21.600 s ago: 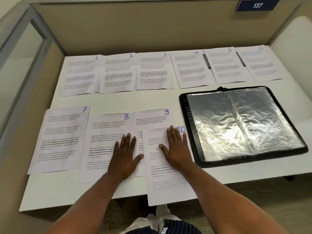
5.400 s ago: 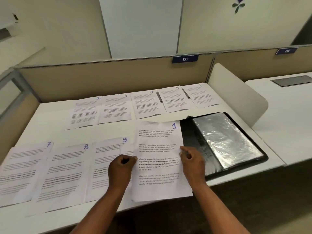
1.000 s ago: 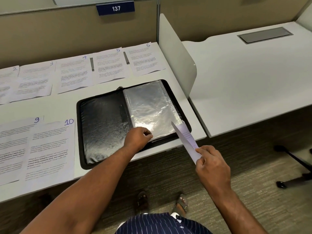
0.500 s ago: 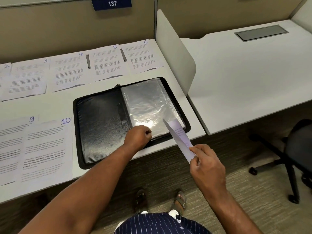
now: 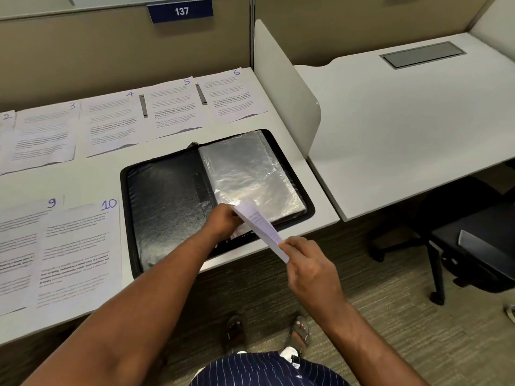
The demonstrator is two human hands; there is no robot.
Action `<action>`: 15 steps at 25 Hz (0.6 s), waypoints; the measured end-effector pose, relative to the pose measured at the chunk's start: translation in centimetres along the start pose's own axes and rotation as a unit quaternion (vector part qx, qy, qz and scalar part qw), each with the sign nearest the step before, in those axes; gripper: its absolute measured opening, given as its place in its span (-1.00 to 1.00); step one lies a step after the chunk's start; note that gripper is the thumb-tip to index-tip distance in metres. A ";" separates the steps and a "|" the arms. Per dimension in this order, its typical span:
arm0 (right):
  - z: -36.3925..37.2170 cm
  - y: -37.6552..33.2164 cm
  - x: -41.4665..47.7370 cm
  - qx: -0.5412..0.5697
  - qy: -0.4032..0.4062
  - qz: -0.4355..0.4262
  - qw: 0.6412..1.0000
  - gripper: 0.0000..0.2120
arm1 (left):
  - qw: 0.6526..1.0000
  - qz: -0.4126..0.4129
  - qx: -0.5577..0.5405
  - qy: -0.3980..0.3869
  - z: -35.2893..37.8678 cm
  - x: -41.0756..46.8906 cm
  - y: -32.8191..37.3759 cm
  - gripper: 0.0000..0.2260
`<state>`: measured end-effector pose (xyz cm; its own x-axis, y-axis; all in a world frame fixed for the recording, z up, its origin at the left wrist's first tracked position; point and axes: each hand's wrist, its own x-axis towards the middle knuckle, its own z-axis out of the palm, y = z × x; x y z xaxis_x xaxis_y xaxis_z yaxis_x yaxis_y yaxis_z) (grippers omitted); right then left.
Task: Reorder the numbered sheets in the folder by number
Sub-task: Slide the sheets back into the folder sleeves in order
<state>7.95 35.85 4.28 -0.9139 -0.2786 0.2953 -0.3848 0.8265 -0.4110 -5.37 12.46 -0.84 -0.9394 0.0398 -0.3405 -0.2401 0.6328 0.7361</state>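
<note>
We see folder [image 5: 164,207] open flat on table [image 5: 69,179], near its right front corner. Left grip [image 5: 223,222] curled on near edge of plastic sleeve [image 5: 250,174], folder's right half. Right grip [image 5: 309,263] pinching near end of loose sheet [image 5: 259,229]. Sheet tilted, almost edge-on to us, far end at sleeve beside left grip, number unreadable. Back row of sheets [image 5: 111,121] marked 2–6. Sheet 9 [image 5: 16,246] and sheet 10 [image 5: 80,254] front left.

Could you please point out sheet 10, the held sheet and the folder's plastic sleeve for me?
sheet 10 [image 5: 78,254], head view, middle of its printed text.
held sheet [image 5: 259,227], head view, middle of its visible face.
plastic sleeve [image 5: 248,174], head view, shiny centre of the top pocket.
</note>
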 end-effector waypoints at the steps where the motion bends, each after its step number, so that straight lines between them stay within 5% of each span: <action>1: 0.3 0.2 0.0 -0.009 -0.015 0.008 1.000 -0.67 | 1.000 -0.007 -0.019 0.009 -0.2 0.1 -0.1 -0.93; 5: 0.8 1.2 -0.2 -0.045 -0.075 0.038 0.995 -0.68 | 0.993 -0.047 -0.100 0.040 -0.4 -0.4 -0.2 -0.94; 15: 1.1 -0.8 3.0 -0.091 -0.215 0.030 0.972 -0.77 | 0.982 0.026 -0.009 0.188 1.9 -3.5 0.1 -0.85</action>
<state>5.35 33.79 4.60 -0.9188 -0.3731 -0.1287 -0.3351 0.9098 -0.2450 -1.66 13.88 -0.69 -0.9736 -0.2190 -0.0639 -0.1900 0.6234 0.7584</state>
